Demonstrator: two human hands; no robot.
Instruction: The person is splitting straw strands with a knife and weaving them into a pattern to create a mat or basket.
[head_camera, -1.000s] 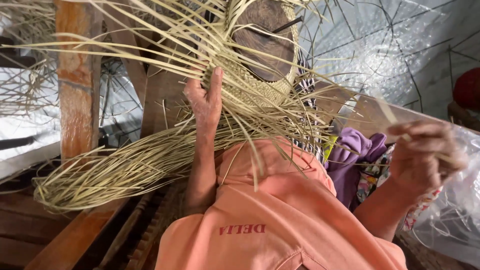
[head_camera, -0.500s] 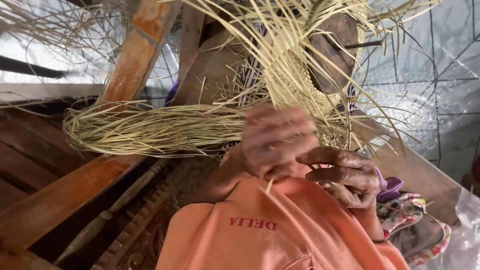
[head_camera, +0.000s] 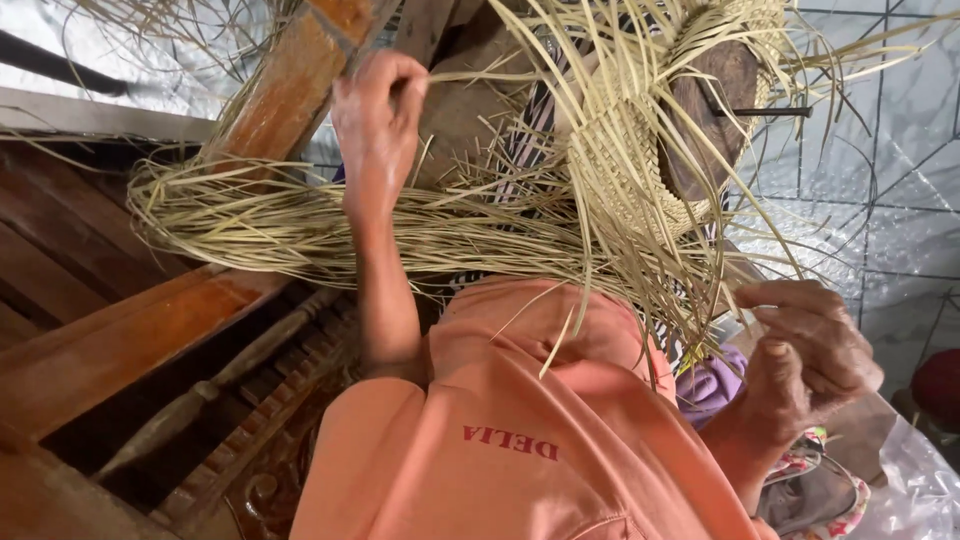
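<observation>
Straw weaving, part-finished, sits over a dark wooden block at upper right; loose strands fan out past its woven rim on all sides. Left hand raised, fingers curled narrowly onto strands just beside the slanted wooden post. Below it, a long straw bundle loops leftward across the wooden bench. Right hand low at right, fingers half-curled; whether it pinches a strand: cannot tell. Open tiled floor lies beyond the right hand.
</observation>
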